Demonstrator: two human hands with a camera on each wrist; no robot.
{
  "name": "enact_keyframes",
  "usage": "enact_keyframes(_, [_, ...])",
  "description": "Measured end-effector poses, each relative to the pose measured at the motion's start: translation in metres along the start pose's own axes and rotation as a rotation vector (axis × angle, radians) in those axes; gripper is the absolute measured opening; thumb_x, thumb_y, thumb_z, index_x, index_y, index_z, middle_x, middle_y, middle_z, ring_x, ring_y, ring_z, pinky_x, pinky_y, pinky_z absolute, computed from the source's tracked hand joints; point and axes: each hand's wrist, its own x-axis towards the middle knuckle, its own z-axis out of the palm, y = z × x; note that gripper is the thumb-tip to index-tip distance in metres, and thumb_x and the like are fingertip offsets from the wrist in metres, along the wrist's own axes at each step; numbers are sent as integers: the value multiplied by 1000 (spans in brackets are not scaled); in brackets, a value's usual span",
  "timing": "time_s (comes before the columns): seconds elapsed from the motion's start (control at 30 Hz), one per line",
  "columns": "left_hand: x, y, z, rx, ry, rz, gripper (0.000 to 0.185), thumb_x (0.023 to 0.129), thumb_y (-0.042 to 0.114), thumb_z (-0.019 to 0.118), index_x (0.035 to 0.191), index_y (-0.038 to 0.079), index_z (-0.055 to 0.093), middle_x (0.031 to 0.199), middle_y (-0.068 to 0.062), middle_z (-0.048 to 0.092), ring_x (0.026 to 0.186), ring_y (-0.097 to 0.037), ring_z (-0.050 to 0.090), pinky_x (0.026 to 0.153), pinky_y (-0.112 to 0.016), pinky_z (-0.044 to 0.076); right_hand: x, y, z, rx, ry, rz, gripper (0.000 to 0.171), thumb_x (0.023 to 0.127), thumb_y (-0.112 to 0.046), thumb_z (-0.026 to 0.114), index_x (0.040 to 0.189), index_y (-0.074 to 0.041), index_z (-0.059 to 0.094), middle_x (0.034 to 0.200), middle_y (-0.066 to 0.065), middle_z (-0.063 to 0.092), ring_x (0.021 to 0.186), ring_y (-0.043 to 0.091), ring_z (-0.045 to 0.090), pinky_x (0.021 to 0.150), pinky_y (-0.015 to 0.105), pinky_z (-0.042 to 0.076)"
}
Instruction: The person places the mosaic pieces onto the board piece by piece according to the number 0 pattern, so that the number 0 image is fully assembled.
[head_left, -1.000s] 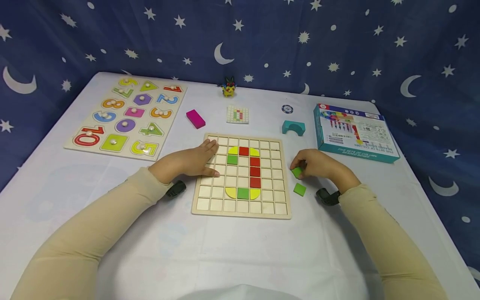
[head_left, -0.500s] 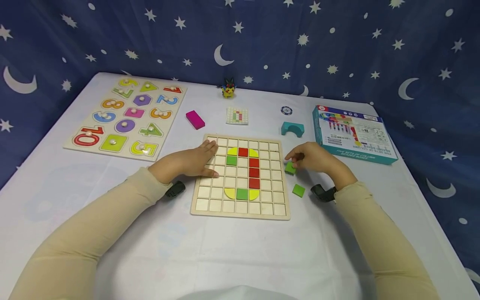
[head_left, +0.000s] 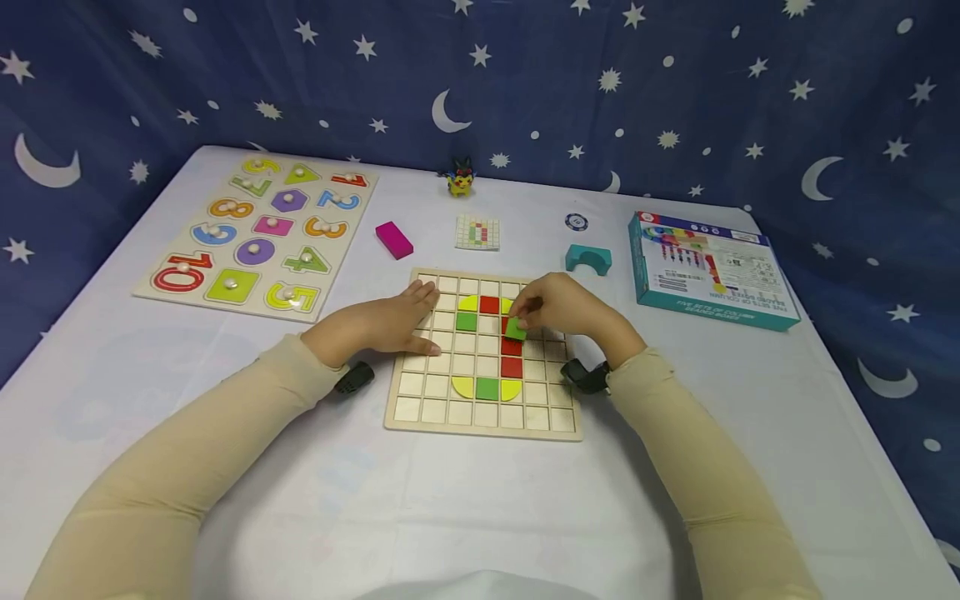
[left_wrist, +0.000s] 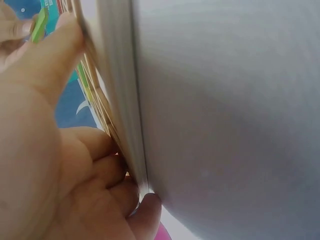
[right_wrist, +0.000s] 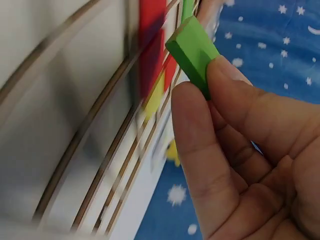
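Observation:
A wooden grid board (head_left: 420,408) lies in front of me, with red, green and yellow tiles set in its cells. My right hand (head_left: 551,312) hovers over the board's upper right part and pinches a green square tile (head_left: 515,328) between thumb and fingers; in the right wrist view the green tile (right_wrist: 192,52) sits at the fingertips (right_wrist: 220,80) just above the red tiles (right_wrist: 151,30). My left hand (head_left: 390,321) rests flat on the board's left edge, fingers straight; the left wrist view shows that left hand (left_wrist: 55,165) against the board's rim (left_wrist: 120,100).
A number-and-shape puzzle board (head_left: 258,233) lies at the far left. A magenta block (head_left: 393,239), a small pattern card (head_left: 477,232), a teal arch block (head_left: 588,258), a round chip (head_left: 575,222), a small toy figure (head_left: 460,178) and a teal box (head_left: 705,268) sit beyond the grid board.
My right hand lifted a green tile from the table right of the board and carried it left over the board. The other loose green tile is now hidden. The left hand stayed put.

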Motion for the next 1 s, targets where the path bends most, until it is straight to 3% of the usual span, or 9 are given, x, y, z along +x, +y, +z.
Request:
enact_keyframes(0.33, [0,0,0,5,9,-10,91,89,47,54,145,-7,6,153,-22,-1,141,-36,-6,115,-44,6,26,-39,23,-15,-85,-42,13,82,-6,68,95,-7,71,88,4,68,79,14,58,73,25,49])
enact_keyframes(0.57, [1,-1,1,13,12,-16,90,89,46,54,145,-6,6,153,-21,-1,141,-35,-6,115,-44,7,33,-47,34,-120,-123,-84,11,84,-7,67,94,-7,71,88,2,67,79,13,56,74,25,48])
enact_keyframes(1.0, [1,0,0,6,7,-21,91,89,47,53,145,-6,6,153,-21,-1,141,-35,-6,115,-44,8,37,-54,40,-185,-116,-58,8,81,-3,67,88,-8,70,80,2,64,71,12,52,68,23,46])
